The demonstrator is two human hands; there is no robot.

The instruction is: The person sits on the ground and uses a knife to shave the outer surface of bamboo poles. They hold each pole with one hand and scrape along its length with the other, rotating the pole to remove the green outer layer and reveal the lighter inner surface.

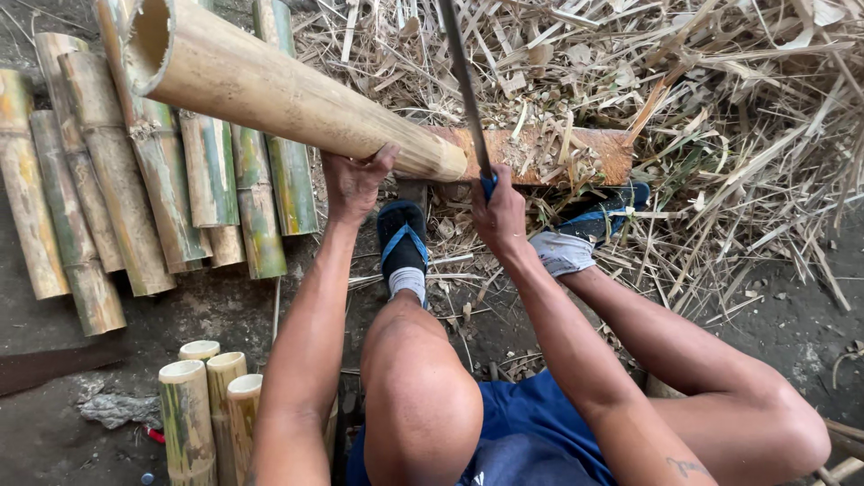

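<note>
Bamboo pole (288,94), thick and tan, is clasped near its end by the left grip (354,184), that end resting on a wooden block (549,153); right grip (499,211) is closed on a blade (463,81) standing upright beside it, split strips (720,108) heaped beyond

The bamboo pole (288,94) slants across the middle, blocking passage from upper left to the wooden block (540,153). Left of it the row of cut bamboo lengths (153,189) fills the ground; upright bamboo stubs (207,405) crowd the lower left. Bare dirt floor (54,423) opens at far left and lower right — the heap of bamboo splinters (720,108) clutters everything right of the blade (463,81).
</note>
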